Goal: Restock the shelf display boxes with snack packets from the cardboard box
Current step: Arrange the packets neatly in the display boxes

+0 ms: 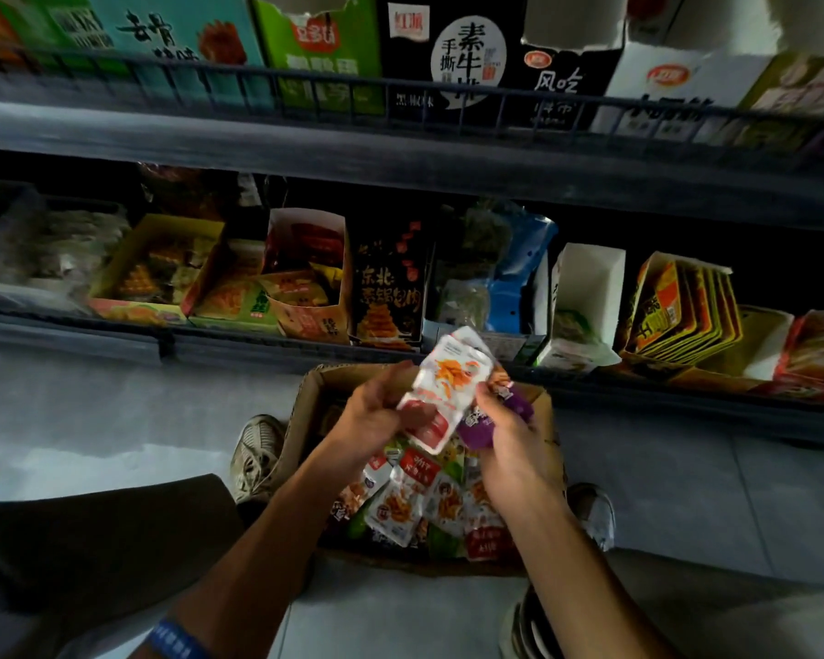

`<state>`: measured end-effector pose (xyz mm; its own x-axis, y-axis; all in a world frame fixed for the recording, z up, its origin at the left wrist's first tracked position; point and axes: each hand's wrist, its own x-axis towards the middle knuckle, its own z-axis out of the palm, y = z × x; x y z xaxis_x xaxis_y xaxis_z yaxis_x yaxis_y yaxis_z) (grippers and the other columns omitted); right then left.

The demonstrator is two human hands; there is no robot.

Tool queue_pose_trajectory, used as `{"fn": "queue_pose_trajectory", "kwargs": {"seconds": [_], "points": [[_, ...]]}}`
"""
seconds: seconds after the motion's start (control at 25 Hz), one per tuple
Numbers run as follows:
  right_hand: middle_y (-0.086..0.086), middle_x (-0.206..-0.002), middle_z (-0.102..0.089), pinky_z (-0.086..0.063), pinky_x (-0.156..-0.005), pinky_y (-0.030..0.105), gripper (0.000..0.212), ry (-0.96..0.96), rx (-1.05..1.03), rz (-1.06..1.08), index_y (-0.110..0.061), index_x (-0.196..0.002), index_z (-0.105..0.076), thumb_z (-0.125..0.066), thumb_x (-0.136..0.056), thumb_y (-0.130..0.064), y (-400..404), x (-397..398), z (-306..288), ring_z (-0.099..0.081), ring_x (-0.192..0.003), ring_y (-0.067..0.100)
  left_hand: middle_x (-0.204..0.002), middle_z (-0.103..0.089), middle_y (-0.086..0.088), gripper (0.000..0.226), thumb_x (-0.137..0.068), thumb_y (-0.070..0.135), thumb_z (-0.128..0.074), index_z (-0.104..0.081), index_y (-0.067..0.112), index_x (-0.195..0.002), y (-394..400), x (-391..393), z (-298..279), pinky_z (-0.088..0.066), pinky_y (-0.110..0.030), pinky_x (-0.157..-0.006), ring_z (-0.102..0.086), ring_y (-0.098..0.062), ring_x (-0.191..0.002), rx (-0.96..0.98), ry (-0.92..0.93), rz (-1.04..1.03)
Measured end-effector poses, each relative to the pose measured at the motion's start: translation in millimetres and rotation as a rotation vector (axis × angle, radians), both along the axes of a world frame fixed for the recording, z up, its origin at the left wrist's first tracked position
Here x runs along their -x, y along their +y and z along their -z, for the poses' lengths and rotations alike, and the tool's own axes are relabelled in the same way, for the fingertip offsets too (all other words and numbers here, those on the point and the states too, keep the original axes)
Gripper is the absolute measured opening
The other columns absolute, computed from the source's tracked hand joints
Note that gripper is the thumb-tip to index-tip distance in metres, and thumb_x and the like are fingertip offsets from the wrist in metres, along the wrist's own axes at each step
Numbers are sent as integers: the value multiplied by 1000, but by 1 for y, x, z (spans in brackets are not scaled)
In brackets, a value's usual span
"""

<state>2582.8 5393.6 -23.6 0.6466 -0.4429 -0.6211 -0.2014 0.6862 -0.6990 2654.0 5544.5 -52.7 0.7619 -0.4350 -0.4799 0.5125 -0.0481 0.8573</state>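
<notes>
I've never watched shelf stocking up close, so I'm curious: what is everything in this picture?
cardboard box: one, brown, on the floor below the shelves
loose packets: many, mostly white and red, inside the cardboard box
white packet: one, white with orange, held over the box
purple packet: one, purple, in the right hand
display boxes: several, mixed colours, on both shelves
shoes: two, pale, beside the box
wristband: one, blue, left wrist
left hand: grip on white packet
right hand: grip on purple packet

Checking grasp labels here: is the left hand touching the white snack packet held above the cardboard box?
Touching. The head view shows the left hand gripping the lower end of the white packet, fingers curled round its edge, with no gap.
</notes>
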Motion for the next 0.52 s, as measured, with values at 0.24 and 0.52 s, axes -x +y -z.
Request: {"fn": "queue_pose_trajectory", "kwargs": {"seconds": [0.24,0.52], "points": [[10,-102,-75,-55,-82,42,31,70,14,-64,-16,-103,-70,-78,-75,-6,-10,3,24,-73,-87,25,-123,-66,-20,49,-83,-1,-63,-54,2,-132,22,3,11,-56,-39,-76,-67,-35,-103,22,256,-150],[-5,-103,-71,-52,-68,20,22,319,724,-771,-26,-109,-69,-69,-87,-31,33,18,42,-64,-84,5,-104,-74,-17,25,-84,15,-75,-71,9,-108,25,14,34,-55,-57,-91,-70,-39,-99,-127,76,41]]}}
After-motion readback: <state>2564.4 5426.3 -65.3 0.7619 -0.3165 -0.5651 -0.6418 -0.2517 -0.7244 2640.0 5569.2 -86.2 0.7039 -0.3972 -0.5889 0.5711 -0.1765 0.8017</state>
